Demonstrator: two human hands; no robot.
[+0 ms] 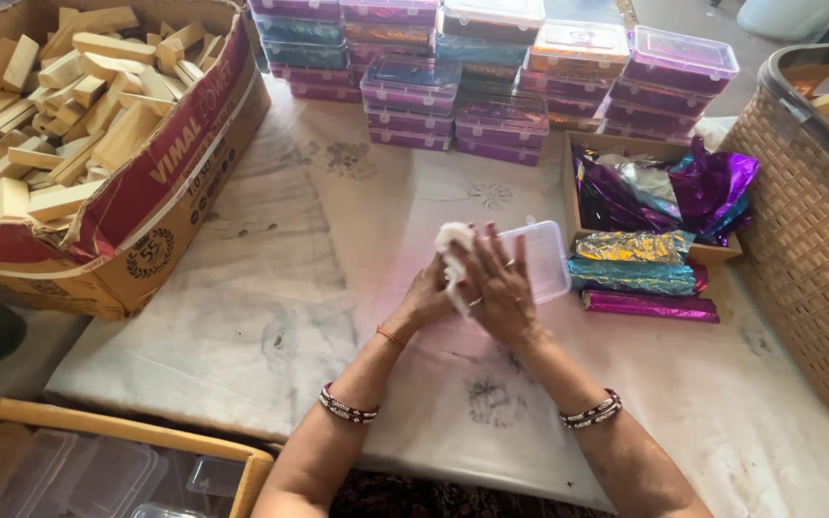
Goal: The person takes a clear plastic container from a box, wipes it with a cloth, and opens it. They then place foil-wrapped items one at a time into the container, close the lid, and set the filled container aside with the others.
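Clear plastic box (541,259) lies at mid-desk, partly behind the right hand (501,288); right fingers (493,251) spread over its near-left edge, touching it, whether they grip it cannot be told; left hand (431,295) pressed against the right, its fingers closed round a crumpled white cloth (453,251) that sticks up above both hands, just left of the box; beaded bangles on both wrists; desk (271,317) covered in a pale printed sheet; right of the box, folded foil sheets (637,261) in gold, teal and purple, stacked beside a shallow cardboard tray (568,182) holding crumpled purple and silver foil; behind, rows of lidded boxes with coloured foil inside (491,77), stacked several high; far left, large cardboard carton (160,201) full of pale wooden blocks (59,96); far right, tan woven plastic basket (808,240); lower left, wooden-rimmed crate with empty clear containers (98,470).
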